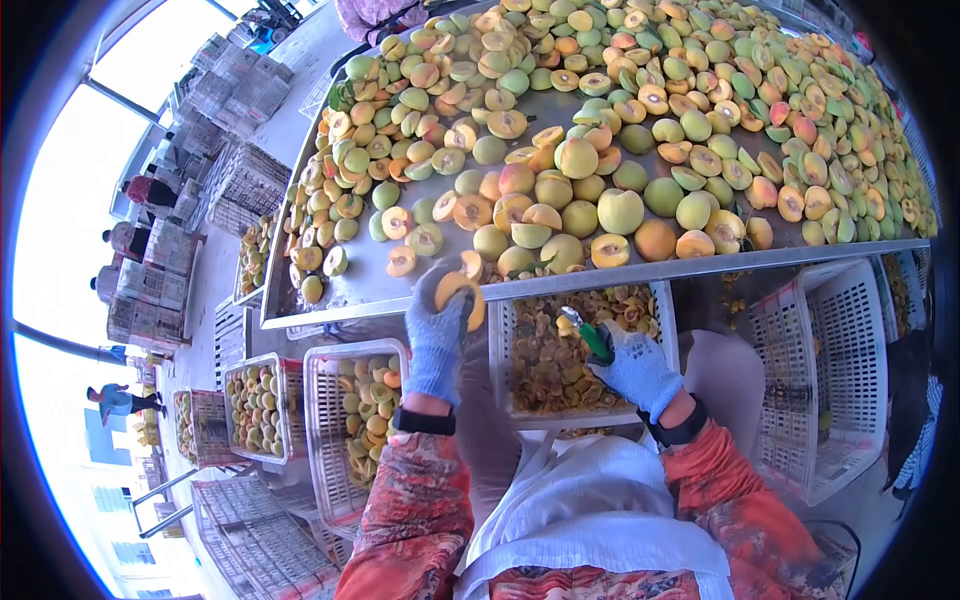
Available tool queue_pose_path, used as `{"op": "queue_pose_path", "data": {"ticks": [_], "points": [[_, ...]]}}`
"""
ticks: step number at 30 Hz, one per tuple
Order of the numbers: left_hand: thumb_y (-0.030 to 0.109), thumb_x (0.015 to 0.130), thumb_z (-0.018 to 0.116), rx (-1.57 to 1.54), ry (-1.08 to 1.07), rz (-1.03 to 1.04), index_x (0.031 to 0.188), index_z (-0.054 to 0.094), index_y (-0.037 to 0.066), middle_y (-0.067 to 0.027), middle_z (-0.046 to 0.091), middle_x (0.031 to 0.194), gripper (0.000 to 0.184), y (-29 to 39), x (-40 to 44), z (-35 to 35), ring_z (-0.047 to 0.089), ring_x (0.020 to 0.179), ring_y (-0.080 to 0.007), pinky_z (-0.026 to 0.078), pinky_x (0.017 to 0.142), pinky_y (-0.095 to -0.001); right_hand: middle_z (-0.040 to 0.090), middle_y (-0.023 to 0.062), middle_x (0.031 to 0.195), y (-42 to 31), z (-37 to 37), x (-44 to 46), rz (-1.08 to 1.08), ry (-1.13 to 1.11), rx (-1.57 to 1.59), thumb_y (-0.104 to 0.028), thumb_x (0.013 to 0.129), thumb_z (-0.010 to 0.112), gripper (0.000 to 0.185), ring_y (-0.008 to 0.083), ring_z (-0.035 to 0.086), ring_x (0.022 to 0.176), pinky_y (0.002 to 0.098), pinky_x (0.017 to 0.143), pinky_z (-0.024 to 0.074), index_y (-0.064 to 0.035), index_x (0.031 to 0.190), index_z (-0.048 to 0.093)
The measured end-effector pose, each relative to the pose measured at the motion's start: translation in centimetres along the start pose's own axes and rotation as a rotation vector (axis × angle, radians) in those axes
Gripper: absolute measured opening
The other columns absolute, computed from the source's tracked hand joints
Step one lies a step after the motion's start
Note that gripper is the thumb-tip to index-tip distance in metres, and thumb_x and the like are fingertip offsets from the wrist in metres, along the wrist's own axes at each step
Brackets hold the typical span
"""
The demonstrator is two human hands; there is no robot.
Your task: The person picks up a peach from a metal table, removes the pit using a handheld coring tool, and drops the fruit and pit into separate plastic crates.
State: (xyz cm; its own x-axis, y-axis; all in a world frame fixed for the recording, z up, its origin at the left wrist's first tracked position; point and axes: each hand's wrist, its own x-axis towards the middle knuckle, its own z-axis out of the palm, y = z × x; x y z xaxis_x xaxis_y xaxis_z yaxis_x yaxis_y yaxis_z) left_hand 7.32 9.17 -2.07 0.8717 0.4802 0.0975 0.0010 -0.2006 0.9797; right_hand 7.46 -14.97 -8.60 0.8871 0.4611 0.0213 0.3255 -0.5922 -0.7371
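Observation:
My left hand (435, 325), in a blue-and-grey glove, is closed around a cut peach half (462, 300) just off the front edge of the metal table (500, 288). Another cut peach half (471, 264) shows right behind the fingers; whether it is also held, I cannot tell. In my gloved right hand (636, 368) is a green-handled tool (590, 336) with a short metal tip, pointing up and left. The exact kind of tool is unclear. Below and between both hands sits a white crate (502, 365) holding brown-yellow pits and scraps (565, 370).
Whole and halved peaches (620, 210) are heaped across the table. Left of my legs stands a crate of peach halves (318, 440), with another peach-filled crate (290, 405) beyond. A white crate (820, 380) stands at my right. People and stacked crates (150, 290) are farther left.

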Motion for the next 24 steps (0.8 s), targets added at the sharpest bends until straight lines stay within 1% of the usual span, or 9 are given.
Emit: {"op": "queue_pose_path", "data": {"ticks": [2,4,5,7,10,14,17,21,24], "points": [[-0.008,0.071,0.055,0.09,0.014,0.003,0.111,0.054,-0.002,-0.0122,0.056,0.114,0.041,-2.0,-1.4,-6.3,0.053,0.105,-0.0188,0.044,0.089,-0.0287,0.058,0.0225,0.075,0.7,0.1,-1.0,0.155,-0.057,0.033,-0.028,0.072,0.068,0.036,0.0388,0.058,0.074,0.0449,0.062,0.0458,-0.0034,0.092,0.051],[-0.003,0.07,0.058,0.626,-0.075,-0.053,0.115,0.053,0.0,-0.0118,0.059,0.11,0.045,-5.2,-2.6,-14.4,0.056,0.103,-0.0212,0.043,0.09,-0.0297,0.059,0.0209,0.074,1.1,0.2,-1.5,0.185,-0.099,0.036,-0.029,0.072,0.069,0.037,0.038,0.059,0.073,0.0443,0.062,0.0462,-0.0035,0.092,0.051],[0.006,0.07,0.065,0.743,-0.036,-0.289,0.115,0.053,0.001,-0.0119,0.06,0.11,0.047,-6.5,-3.3,-17.4,0.057,0.103,-0.0209,0.044,0.09,-0.0302,0.06,0.0194,0.074,1.0,0.2,-1.5,0.216,-0.133,0.023,-0.029,0.071,0.069,0.037,0.0372,0.059,0.071,0.0437,0.062,0.0467,-0.0036,0.092,0.052],[0.015,0.071,0.071,0.777,-0.02,-0.262,0.118,0.053,0.003,-0.0119,0.058,0.113,0.051,-6.7,-1.5,-18.5,0.058,0.1,-0.0205,0.045,0.087,-0.0303,0.061,0.0173,0.073,0.8,0.4,-1.2,0.205,-0.17,0.012,-0.03,0.073,0.066,0.035,0.0355,0.06,0.071,0.0443,0.063,0.0473,-0.0057,0.095,0.052],[0.044,0.08,0.058,0.782,0.004,-0.256,0.106,0.062,0.007,-0.0158,0.065,0.094,0.045,-4.6,4.6,-11.5,0.062,0.089,-0.0283,0.046,0.079,-0.036,0.061,0.0166,0.072,0.8,1.2,-0.8,0.166,-0.198,0.059,-0.03,0.074,0.065,0.033,0.0357,0.06,0.068,0.0444,0.061,0.0472,-0.0063,0.093,0.051],[0.047,0.074,0.06,1.3,-0.309,-0.159,0.128,0.04,0.012,-0.0206,0.059,0.106,0.068,-4.0,10.1,-1.6,0.057,0.098,-0.0352,0.044,0.083,-0.0439,0.06,0.0158,0.069,0.6,0.4,-0.8,0.168,-0.181,0.035,-0.03,0.075,0.064,0.031,0.0353,0.06,0.066,0.0436,0.059,0.0475,-0.0068,0.09,0.05],[0.036,0.069,0.069,1.029,-0.655,0.007,0.119,0.048,0.008,-0.0194,0.06,0.103,0.061,-7.8,12.0,-0.4,0.059,0.096,-0.0318,0.046,0.081,-0.0398,0.06,0.0163,0.068,0.8,-0.2,-1.7,0.201,-0.15,0.012,-0.03,0.075,0.065,0.032,0.0359,0.06,0.066,0.0435,0.059,0.0475,-0.0065,0.091,0.049],[0.029,0.069,0.071,0.865,-0.408,-0.042,0.115,0.05,0.007,-0.0173,0.061,0.099,0.055,-6.0,10.9,-1.2,0.06,0.094,-0.0293,0.048,0.081,-0.0385,0.06,0.017,0.067,0.2,0.1,-2.2,0.202,-0.086,-0.01,-0.03,0.075,0.065,0.033,0.0364,0.06,0.066,0.0437,0.058,0.0473,-0.0063,0.092,0.049],[0.017,0.074,0.066,-0.435,-0.244,-0.329,0.114,0.049,0.006,-0.0147,0.056,0.103,0.045,-0.5,5.9,-2.3,0.058,0.092,-0.0296,0.051,0.079,-0.0439,0.059,0.0179,0.066,-2.6,-0.9,-1.9,0.117,-0.044,0.078,-0.03,0.075,0.065,0.033,0.0371,0.06,0.065,0.0441,0.056,0.0469,-0.0059,0.091,0.049]]}}
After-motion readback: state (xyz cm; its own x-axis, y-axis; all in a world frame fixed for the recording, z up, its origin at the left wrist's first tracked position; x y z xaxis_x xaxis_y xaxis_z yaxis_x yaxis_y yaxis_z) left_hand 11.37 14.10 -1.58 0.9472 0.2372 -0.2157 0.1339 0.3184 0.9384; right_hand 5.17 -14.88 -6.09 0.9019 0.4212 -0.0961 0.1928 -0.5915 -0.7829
